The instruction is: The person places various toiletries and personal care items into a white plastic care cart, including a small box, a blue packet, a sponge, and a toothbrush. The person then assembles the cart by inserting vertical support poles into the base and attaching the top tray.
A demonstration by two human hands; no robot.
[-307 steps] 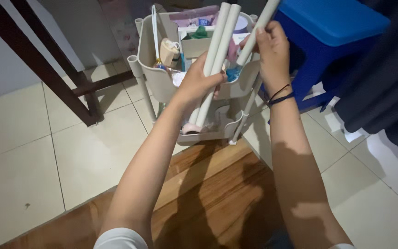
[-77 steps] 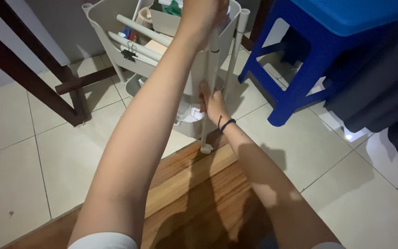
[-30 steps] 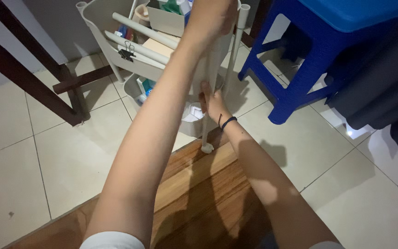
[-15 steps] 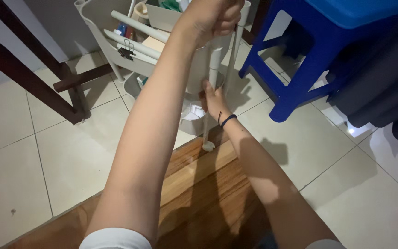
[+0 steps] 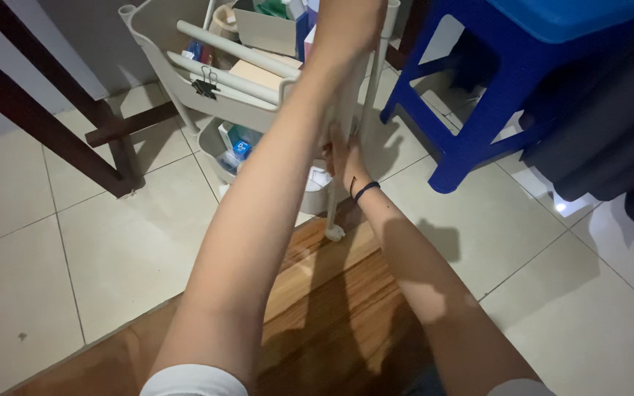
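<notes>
While pale floor tiles [image 5: 31, 242] cover most of the room, we look down over a brown wooden board [image 5: 332, 308] lying under our arms, with a dark wooden frame [image 5: 53, 125] at the left and one blue plastic stool [image 5: 478, 95] at the right beside dark hanging cloth [image 5: 610, 147]. Our left hand [image 5: 346, 22] reaches to the top of the cream plastic cart [image 5: 185, 81]; it sits at the picture's upper edge, so we cannot tell how far it is closed. Our right hand [image 5: 343, 158], with a dark band at the wrist, is low down and curled around a white post [image 5: 335, 198] of the cart, just above its foot on the floor. We count two tiers on the cart, two white tubes [image 5: 229, 62] lying across the upper tier, and one black binder clip [image 5: 203, 86] on its rim. Small packages fill both tiers.
</notes>
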